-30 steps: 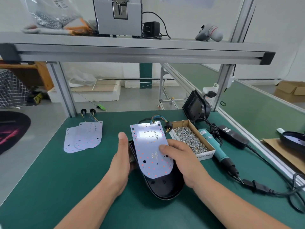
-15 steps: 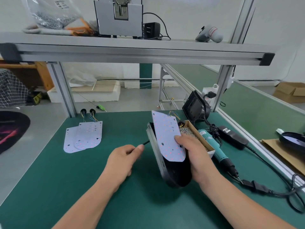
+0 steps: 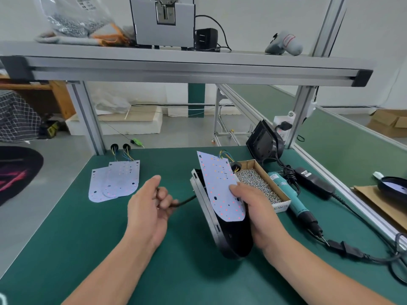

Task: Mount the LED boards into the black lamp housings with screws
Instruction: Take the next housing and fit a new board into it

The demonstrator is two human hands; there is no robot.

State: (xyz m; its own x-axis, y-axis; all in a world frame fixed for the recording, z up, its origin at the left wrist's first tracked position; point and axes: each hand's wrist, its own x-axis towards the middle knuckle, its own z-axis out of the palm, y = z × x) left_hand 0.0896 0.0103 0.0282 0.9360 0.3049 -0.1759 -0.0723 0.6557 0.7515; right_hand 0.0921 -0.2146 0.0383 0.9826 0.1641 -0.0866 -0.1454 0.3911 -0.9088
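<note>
My right hand (image 3: 255, 214) holds a black lamp housing (image 3: 229, 236) tilted up on its edge, thumb pressing a white LED board (image 3: 218, 186) against it. Coloured wires (image 3: 224, 154) and a black grommet stick out at the board's top. My left hand (image 3: 149, 208) pinches a black cable (image 3: 187, 200) that comes out of the housing's left side. Two more LED boards (image 3: 114, 181) with wires lie flat at the left of the green mat. A cardboard box of screws (image 3: 259, 183) sits just right of the housing.
A teal electric screwdriver (image 3: 290, 197) lies right of the screw box, its cord and black adapter (image 3: 315, 181) trailing to the right edge. Another black housing (image 3: 264, 142) leans against the frame post. An aluminium shelf (image 3: 176, 67) spans overhead.
The housing and board went from lying flat to tilted up on edge in my right hand. My left hand left the housing's side and took hold of the black cable.
</note>
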